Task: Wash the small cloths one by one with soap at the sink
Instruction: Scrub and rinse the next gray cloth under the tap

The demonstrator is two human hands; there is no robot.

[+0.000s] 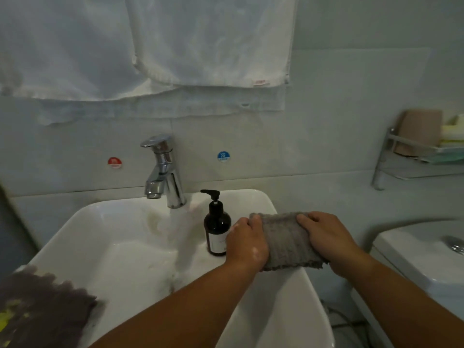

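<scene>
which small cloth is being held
The grey cloth on the right rim of the sink, gripped by the left hand and right hand; the purple cloth lies untouched at the front-left corner.

Ribbed grey cloth (288, 241), glossy sink (253, 197)

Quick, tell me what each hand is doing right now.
Left hand: closed, gripping the left edge of the grey cloth.
Right hand: closed, gripping the same cloth's right edge.

I see white towels (200, 41) on the wall; below them a red sticker (114, 162) and blue sticker (223, 156), right of them a wire rack (384, 146), a toilet tank (414, 252) lower right.
</scene>
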